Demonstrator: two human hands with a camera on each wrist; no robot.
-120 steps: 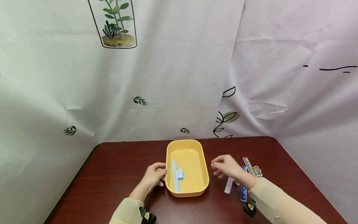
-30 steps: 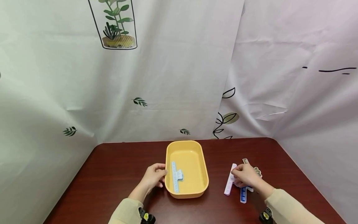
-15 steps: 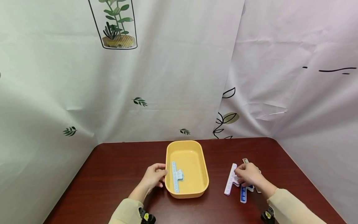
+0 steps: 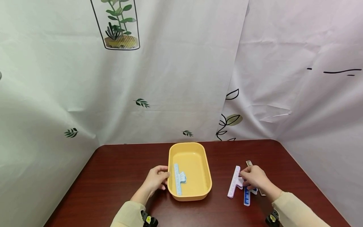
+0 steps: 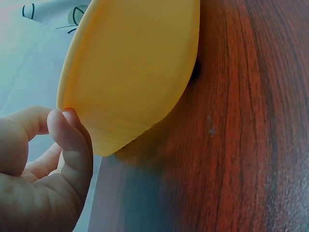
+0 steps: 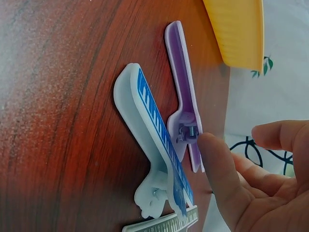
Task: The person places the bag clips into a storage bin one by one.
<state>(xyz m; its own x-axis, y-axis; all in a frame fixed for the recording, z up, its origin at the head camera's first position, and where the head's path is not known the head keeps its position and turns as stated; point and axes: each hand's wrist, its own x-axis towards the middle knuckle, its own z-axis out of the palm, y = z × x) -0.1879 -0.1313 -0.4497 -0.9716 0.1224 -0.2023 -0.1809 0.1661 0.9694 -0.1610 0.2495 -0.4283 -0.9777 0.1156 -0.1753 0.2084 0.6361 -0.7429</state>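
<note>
My left hand (image 4: 154,179) pinches the left rim of a yellow plastic tray (image 4: 199,176) between thumb and fingers. Inside the tray, along its left side, lies a light-blue clip (image 4: 177,179) with ruler-like marks. Over at the right, my right hand (image 4: 255,176) hovers above several similar clips, its thumb and forefinger apart in the right wrist view. Nearest its fingertips is a purple clip (image 6: 181,72); whether the thumb touches it I cannot tell. Beside that lies a blue-and-white clip (image 6: 159,121). A grey-brown clip (image 6: 169,222) sits partly under the blue one and is largely hidden.
The dark red wooden table (image 4: 127,164) has rounded far corners. White cloth (image 4: 181,78) printed with leaves hangs behind it and at both sides. Each wrist carries a small black camera, such as the left camera (image 4: 150,220).
Since the oldest frame my right hand has moved right, from beside the tray to over the clips, then drifted slightly further right. The purple clip shows more fully. The left hand has stayed put.
</note>
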